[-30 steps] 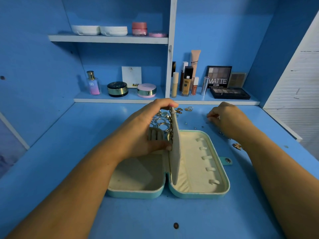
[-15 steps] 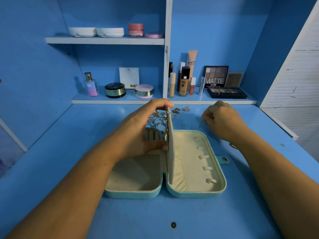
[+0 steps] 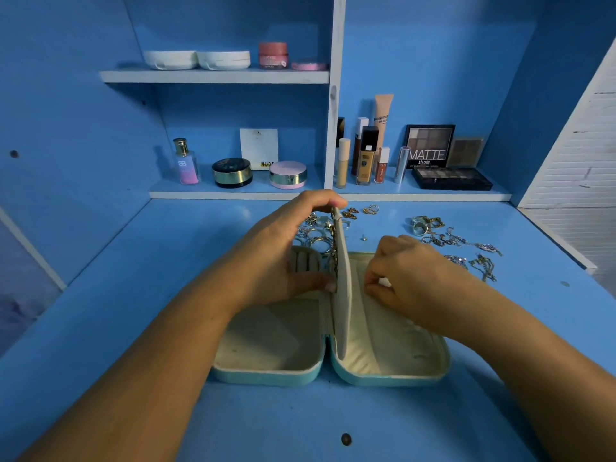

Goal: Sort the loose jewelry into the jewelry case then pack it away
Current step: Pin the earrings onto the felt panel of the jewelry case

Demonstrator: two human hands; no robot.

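Head view: our right grip [image 3: 410,275] has come from the loose jewelry [image 3: 450,241] at far right to the open jewelry case [image 3: 266,371], fingertips pinched together, contents unseen. Our left grip [image 3: 276,255] pinches the divider flap [image 3: 343,295] upright. We judge one piece is going in; most lies on the surface [image 3: 166,261].

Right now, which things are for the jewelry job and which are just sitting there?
For the job: jewelry case, divider flap in the left hand, right hand, rings, chains.
Just sitting there: perfume bottle, foundation bottle, eyeshadow palette, pink compact.
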